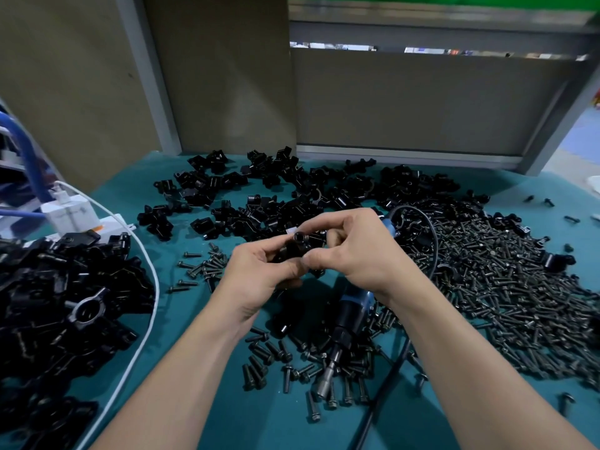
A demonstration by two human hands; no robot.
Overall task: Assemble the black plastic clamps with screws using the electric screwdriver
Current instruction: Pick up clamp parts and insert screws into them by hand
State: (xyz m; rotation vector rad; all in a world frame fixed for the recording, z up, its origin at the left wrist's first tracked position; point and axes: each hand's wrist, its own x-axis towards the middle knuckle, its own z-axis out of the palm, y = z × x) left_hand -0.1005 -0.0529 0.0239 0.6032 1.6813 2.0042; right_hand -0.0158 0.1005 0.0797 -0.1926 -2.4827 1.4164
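The left hand and right hand pinch a black clamp above the screwdriver lying among screws.

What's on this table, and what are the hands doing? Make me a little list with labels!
left hand: holds the black clamp from the left and below
right hand: pinches the same clamp from the right
electric screwdriver: lies on the table, below the right wrist, not held
screws: big heap on the right, more scattered around the screwdriver
loose clamps: spread along the back
black parts pile: at the left, beside a white cable
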